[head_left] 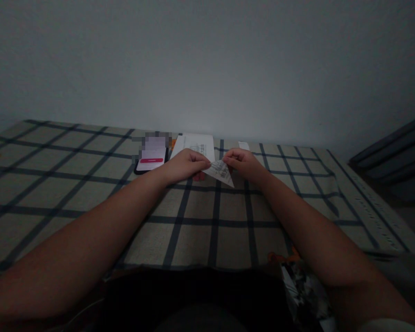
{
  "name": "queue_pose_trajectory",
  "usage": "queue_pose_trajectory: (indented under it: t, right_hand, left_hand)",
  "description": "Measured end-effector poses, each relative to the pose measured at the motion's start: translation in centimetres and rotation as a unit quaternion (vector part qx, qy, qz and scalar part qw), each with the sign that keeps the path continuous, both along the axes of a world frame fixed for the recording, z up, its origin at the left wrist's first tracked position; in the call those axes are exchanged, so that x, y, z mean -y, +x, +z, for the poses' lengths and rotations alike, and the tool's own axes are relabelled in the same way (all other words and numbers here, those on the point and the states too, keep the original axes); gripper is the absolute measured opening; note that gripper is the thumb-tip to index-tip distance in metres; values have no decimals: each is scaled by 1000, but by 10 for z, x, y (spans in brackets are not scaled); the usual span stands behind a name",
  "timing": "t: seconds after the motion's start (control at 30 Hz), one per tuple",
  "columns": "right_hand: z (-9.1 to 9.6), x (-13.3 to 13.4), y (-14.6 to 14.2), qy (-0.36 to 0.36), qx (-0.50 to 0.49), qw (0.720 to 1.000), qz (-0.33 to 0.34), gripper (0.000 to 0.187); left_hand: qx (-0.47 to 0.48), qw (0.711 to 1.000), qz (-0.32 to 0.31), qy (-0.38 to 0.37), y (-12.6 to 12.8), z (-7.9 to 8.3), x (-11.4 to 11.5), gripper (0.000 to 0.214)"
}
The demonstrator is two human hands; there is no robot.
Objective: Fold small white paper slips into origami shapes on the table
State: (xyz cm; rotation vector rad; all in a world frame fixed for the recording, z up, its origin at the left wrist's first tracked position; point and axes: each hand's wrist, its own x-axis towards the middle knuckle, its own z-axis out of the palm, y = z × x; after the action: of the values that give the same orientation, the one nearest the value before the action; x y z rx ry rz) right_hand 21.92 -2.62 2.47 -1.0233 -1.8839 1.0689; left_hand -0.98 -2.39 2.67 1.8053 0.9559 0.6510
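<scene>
Above the checked tablecloth, both hands pinch a small folded piece of paper point(221, 172) with dark printing on it. My left hand point(188, 166) is closed on its left corner, thumb and forefinger together. At its upper right edge, my right hand point(244, 163) grips the paper between the fingertips. The paper tapers to a point that hangs down toward me. Behind my left hand lies a white printed sheet or booklet point(197, 142), partly covered by that hand. A small white piece point(244, 145) shows just beyond my right hand.
A phone point(152, 154) with a lit screen lies left of my left hand. The checked tablecloth point(200, 240) covers the table up to a plain wall point(207, 64). Crumpled black-and-white material point(307, 295) is near the front edge, below my right forearm. Dark folded fabric point(397, 157) is at the right.
</scene>
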Motion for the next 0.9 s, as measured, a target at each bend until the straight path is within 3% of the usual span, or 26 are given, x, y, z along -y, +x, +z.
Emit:
queue_pose_trajectory:
  t: [0.4,0.53,0.63,0.73,0.8,0.9]
  right_hand:
    - [0,0,0,-19,-4,1000,2,23]
    - [1,0,-2,6,-31,999,-13,28]
    - [1,3,-5,19,-82,996,-43,30]
    - [1,5,-10,37,-102,992,-65,32]
    - [1,7,-11,42,-100,992,-66,33]
    - [1,7,-9,32,-96,993,-56,33]
  left_hand:
    - [26,999,30,-2,3,-3,0,17]
    - [106,993,47,-17,6,-5,-2,19]
    - [165,985,27,-32,8,-3,-1,32]
    - [66,998,-16,-19,10,-2,3,44]
    - [-2,1000,-12,19,11,-1,5,48]
    - [-32,998,11,46,10,2,8,49]
